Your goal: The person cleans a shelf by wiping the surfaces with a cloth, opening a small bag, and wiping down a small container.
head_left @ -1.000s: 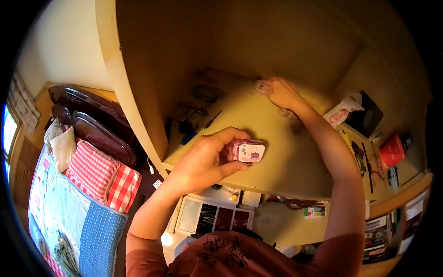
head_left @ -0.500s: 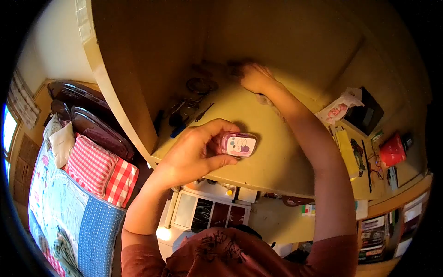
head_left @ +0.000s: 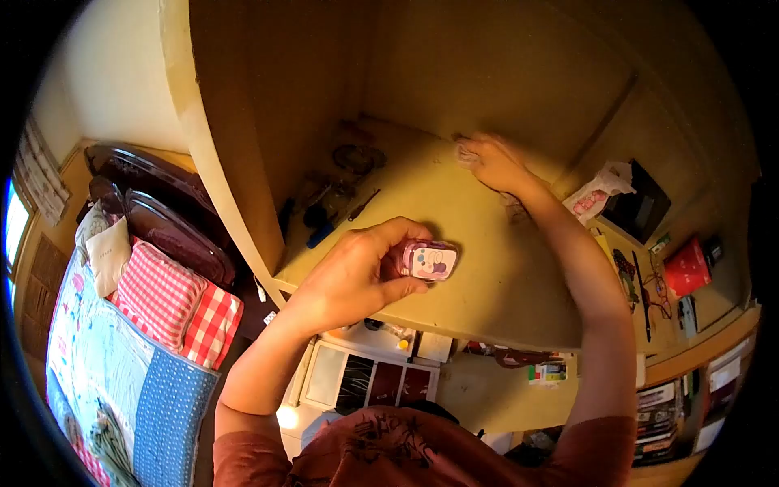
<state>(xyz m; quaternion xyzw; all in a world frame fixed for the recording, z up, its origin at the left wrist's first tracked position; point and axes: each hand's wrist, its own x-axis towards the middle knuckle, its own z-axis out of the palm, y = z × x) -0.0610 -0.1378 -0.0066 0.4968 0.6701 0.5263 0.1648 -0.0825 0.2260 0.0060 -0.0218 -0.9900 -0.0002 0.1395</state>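
Observation:
My left hand (head_left: pixel 357 272) is wrapped around a small pink-purple case (head_left: pixel 432 261) with clear rounded edges and a cartoon label facing up, held above the yellowish shelf (head_left: pixel 406 304). Toward the back of that shelf, my right hand (head_left: pixel 491 162) is closed and presses down on a pale crumpled cloth (head_left: pixel 513 203). The cloth shows at its fingertips and under the wrist; whether it is fabric or tissue is unclear. Left of the hands lie a blue-handled tool (head_left: pixel 320 235), a thin dark screwdriver-like tool (head_left: pixel 363 204) and dark coiled items (head_left: pixel 357 158) in shadow.
A tall cabinet panel (head_left: pixel 235 146) borders the shelf on the left. To the right are a pink-printed packet (head_left: pixel 596 199), a black flat object (head_left: pixel 639 203), glasses (head_left: pixel 657 294) and a red cup (head_left: pixel 688 266). Beyond the panel stands a bed with a checked pillow (head_left: pixel 162 280).
My right hand has moved right and slightly nearer along the shelf, the pale cloth moving with it. My left hand still holds the case, shifted slightly right in view.

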